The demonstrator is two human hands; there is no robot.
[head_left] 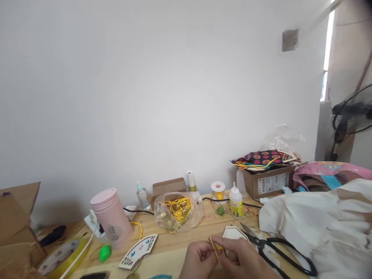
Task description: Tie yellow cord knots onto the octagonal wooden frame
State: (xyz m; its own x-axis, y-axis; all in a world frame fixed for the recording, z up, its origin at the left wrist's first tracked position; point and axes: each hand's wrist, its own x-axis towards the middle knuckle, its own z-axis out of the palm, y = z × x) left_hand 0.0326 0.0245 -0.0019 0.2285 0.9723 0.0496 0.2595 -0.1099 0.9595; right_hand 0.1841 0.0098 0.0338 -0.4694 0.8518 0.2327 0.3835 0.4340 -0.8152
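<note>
Near the bottom edge, my left hand (199, 259) and my right hand (238, 255) meet with fingertips pinched together. Between them runs a thin yellow cord (214, 248), gripped by both hands. Just behind the right hand lies a pale hexagonal wooden piece (234, 232) with a dark outline, partly covered by the fingers. Black-handled scissors (261, 244) rest right beside the right hand. To the left of my left hand is a fan-shaped wooden piece (139, 250) with cut-out patterns and small coloured marks.
A plastic bag of yellow cord (178, 211), a glue bottle (236, 201) and a thread spool (217, 190) stand behind. Leftward are a pink canister (112, 217), a tape roll (62, 257) and a cardboard box (17, 221). White cloth (319, 221) and a filled carton (269, 182) occupy the right.
</note>
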